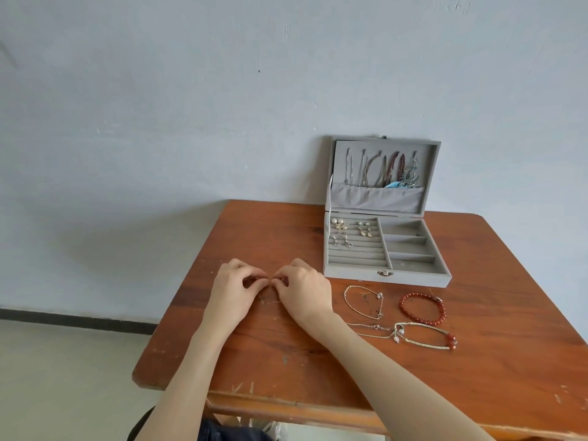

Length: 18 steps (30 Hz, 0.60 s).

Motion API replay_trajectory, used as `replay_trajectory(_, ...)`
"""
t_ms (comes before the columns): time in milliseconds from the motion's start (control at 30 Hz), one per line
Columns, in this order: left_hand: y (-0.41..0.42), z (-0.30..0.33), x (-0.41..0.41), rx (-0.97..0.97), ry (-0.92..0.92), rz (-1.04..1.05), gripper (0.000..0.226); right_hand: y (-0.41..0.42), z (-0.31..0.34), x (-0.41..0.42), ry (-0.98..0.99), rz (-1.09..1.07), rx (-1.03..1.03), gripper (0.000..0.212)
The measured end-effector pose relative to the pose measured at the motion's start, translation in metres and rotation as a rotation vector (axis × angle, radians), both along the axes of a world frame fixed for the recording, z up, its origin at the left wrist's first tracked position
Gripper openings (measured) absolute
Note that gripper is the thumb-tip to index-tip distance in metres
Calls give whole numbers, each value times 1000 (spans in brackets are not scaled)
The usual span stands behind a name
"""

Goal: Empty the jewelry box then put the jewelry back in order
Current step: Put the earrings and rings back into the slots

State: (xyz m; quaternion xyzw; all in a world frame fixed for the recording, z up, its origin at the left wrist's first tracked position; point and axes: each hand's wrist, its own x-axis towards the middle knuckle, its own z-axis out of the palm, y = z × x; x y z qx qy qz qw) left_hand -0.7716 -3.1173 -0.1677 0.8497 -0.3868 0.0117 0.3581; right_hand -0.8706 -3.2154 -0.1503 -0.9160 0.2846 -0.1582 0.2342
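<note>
1. Pinching with curled fingers, the left hand (234, 289) and right hand (305, 289) are meeting fingertip to fingertip over the brown wooden counter (286, 361); what they are clamping is too small to tell.
2. Sitting open to the right of the fingers, beyond them, is the grey velvet jewelry box (383, 218).
3. Lying just right of the right hand are a thin silver chain bracelet (362, 302), a red beaded bracelet (421, 308) and a gold bracelet with pearls (423, 336).

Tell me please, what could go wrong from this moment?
The thin chain pinched between left hand and right hand is barely visible; it could slip or knot. The silver bracelets lie close to the pearl bracelet and might tangle. The earrings are still in the jewelry box.
</note>
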Motion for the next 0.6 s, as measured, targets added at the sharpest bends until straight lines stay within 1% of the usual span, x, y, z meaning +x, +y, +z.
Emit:
replay_trajectory(167, -2, 1, -2, -5, -24, 12, 5, -2, -4, 0, -26, 10, -49, 24)
replay_trajectory(367, -3, 0, -3, 1, -79, -44, 6, -22, 11, -17, -188, 24, 83, 18)
replay_trajectory(600, -13, -2, -8, 35, -110, -32, 7, -73, 31, -50, -308, -72, 91, 12)
